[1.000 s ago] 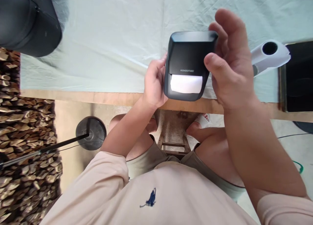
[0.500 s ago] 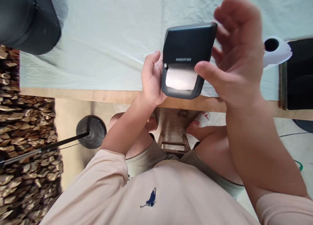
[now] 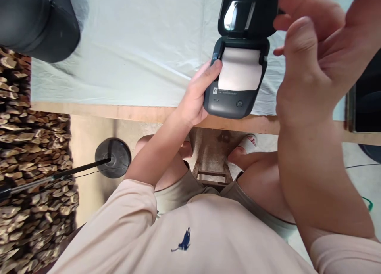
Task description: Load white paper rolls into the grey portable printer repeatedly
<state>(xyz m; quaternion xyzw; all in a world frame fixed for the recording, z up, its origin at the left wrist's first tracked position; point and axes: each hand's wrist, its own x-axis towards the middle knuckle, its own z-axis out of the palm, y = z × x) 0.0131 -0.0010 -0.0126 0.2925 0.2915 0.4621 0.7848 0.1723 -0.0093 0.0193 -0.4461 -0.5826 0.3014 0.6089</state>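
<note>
A dark label printer [image 3: 229, 107] is held above the front edge of the table, its lid [image 3: 266, 14] swung up and away from me. White label paper [image 3: 240, 71] lies in the compartment, with its loose end over the front of the body. My left hand [image 3: 198, 92] grips the printer's left side, thumb on the rim beside the paper. At the lid's right edge is my right hand [image 3: 321, 56], its fingers apart and thumb raised. Whether its fingertips touch the lid I cannot tell.
Pale cloth [image 3: 133, 48] covers the table behind a bare wooden edge [image 3: 133, 112]. A black cylindrical object [image 3: 38, 28] lies at upper left, and a dark flat object [image 3: 367, 95] at right. Below are a round stand base [image 3: 113, 159] and stacked split wood [image 3: 38, 167].
The printer's lid has swung open, uncovering the paper compartment. My right hand has moved up and right, now covering the white roll's place on the table. My left hand still holds the printer.
</note>
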